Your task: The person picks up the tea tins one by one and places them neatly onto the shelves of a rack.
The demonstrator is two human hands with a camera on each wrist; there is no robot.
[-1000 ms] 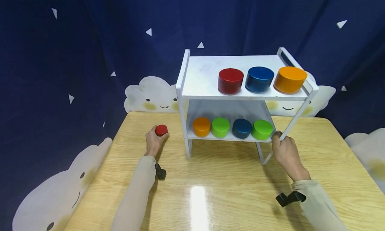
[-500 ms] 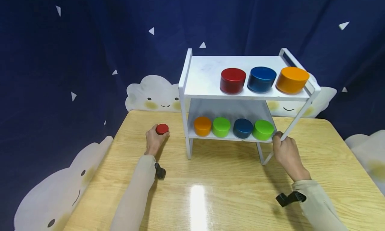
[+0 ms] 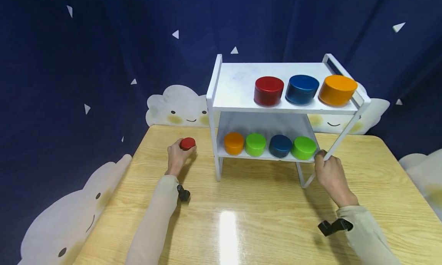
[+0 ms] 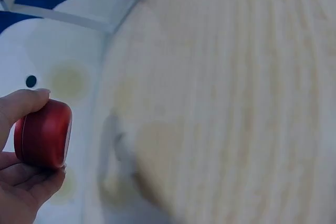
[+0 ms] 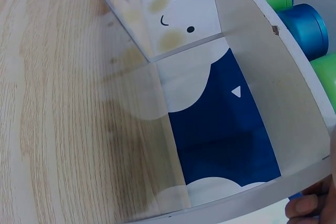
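My left hand (image 3: 177,157) pinches a small round red tin (image 3: 188,143) between thumb and fingers, left of a white two-tier shelf rack (image 3: 238,79). In the left wrist view the red tin (image 4: 44,135) looks lifted off the table, its side toward the camera. My right hand (image 3: 332,176) grips the rack's right front leg at lower-shelf height; some of its fingers are hidden behind the leg. On the top shelf stand a red tin (image 3: 269,91), a blue tin (image 3: 302,89) and an orange tin (image 3: 337,91).
Along the lower shelf sit an orange tin (image 3: 234,144), a green tin (image 3: 256,145), a blue tin (image 3: 280,147) and another green tin (image 3: 304,148). The rack stands on a wooden table (image 3: 269,219). A dark blue curtain (image 3: 138,35) and cloud-shaped panels (image 3: 181,106) border it.
The red tin in my left hand has risen slightly and moved a little away from me. My right hand keeps its grip on the rack leg. The head view has shifted slightly.
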